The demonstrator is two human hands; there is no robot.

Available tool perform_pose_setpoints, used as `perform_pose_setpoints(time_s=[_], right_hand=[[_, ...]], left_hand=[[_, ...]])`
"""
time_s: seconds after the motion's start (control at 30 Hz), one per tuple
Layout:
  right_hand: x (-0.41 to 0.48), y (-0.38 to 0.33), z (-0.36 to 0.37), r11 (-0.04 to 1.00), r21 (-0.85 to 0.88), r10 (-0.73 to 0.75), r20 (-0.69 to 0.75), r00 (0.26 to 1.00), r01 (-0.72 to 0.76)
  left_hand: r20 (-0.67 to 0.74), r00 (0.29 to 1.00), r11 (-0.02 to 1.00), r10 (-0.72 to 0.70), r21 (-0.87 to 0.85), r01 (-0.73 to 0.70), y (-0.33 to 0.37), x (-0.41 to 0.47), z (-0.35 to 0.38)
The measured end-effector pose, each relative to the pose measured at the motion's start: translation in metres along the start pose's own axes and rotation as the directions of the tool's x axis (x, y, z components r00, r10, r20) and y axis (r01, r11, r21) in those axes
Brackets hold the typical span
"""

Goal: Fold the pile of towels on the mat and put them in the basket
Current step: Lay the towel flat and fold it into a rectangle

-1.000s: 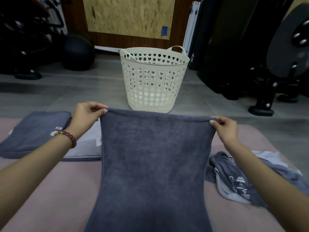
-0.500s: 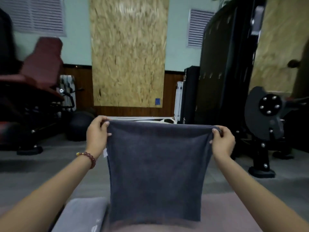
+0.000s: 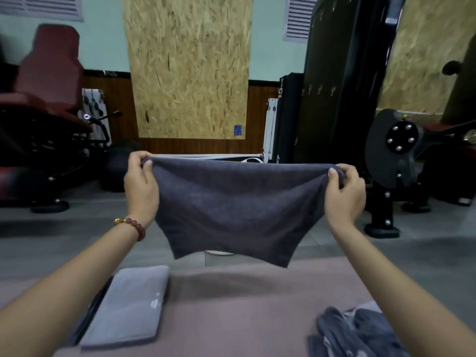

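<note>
The dark grey terry towel (image 3: 237,202) hangs in the air above the pink mat (image 3: 244,305), top edge taut and lower corners drooping. Behind it only slivers of the white basket (image 3: 219,253) show — its contents are hidden. The left hand (image 3: 141,184) and right hand (image 3: 345,194) each pinch an upper corner. A folded pale towel (image 3: 128,305) lies on the mat at left, crumpled towels (image 3: 360,331) at right.
</note>
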State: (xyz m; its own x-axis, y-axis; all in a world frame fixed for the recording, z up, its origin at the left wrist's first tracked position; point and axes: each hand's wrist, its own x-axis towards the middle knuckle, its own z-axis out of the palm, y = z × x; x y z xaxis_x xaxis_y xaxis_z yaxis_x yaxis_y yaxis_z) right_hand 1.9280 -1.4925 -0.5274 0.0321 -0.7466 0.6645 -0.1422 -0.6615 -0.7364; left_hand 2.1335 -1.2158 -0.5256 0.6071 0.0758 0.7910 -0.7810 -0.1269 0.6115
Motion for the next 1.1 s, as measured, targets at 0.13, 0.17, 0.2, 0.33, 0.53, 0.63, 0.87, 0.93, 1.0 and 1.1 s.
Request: perform_pose_setpoints(time_s=[0.13, 0.17, 0.2, 0.33, 0.53, 0.63, 0.87, 0.93, 1.0, 1.1], right_hand=[[-0.009, 0.006, -0.015, 0.978, 0.208, -0.029, -0.017, 0.999, 0.032], [-0.011, 0.007, -0.015, 0.98, 0.198, -0.011, -0.001, 1.0, 0.011], [-0.013, 0.011, -0.013, 0.986, 0.164, -0.002, 0.021, 1.0, -0.001], [-0.035, 0.057, 0.006, 0.996, -0.033, 0.083, 0.249, 0.965, -0.077], [-0.079, 0.172, 0.064, 0.923, -0.381, 0.271, 0.539, 0.797, -0.057], [-0.093, 0.214, 0.093, 0.88, -0.472, 0.35, 0.582, 0.734, -0.046], [-0.125, 0.272, 0.128, 0.852, -0.31, 0.524, 0.521, 0.674, -0.423], [-0.127, 0.278, 0.128, 0.857, -0.256, 0.513, 0.511, 0.69, -0.447], [-0.128, 0.279, 0.123, 0.869, -0.223, 0.489, 0.518, 0.702, -0.441], [-0.137, 0.277, 0.098, 0.887, -0.19, 0.45, 0.554, 0.7, -0.42]], left_hand=[[-0.02, 0.999, 0.999, 0.032, -0.034, -0.033, 0.003, -0.004, -0.007], [-0.004, 1.0, 0.999, 0.024, -0.027, -0.025, 0.001, -0.007, -0.006], [0.021, 1.0, 1.0, 0.005, -0.02, -0.004, -0.003, -0.014, -0.005], [0.154, 0.974, 0.984, -0.167, 0.088, 0.155, -0.048, -0.057, 0.005], [0.353, 0.82, 0.865, -0.45, 0.402, 0.301, -0.169, -0.142, 0.024], [0.418, 0.743, 0.811, -0.522, 0.513, 0.281, -0.213, -0.171, 0.036], [0.437, 0.725, 0.808, -0.532, 0.517, 0.282, -0.251, -0.189, 0.051], [0.43, 0.736, 0.813, -0.523, 0.511, 0.279, -0.25, -0.187, 0.054], [0.429, 0.751, 0.824, -0.501, 0.502, 0.263, -0.247, -0.188, 0.054], [0.467, 0.757, 0.852, -0.457, 0.475, 0.221, -0.24, -0.199, 0.041]])
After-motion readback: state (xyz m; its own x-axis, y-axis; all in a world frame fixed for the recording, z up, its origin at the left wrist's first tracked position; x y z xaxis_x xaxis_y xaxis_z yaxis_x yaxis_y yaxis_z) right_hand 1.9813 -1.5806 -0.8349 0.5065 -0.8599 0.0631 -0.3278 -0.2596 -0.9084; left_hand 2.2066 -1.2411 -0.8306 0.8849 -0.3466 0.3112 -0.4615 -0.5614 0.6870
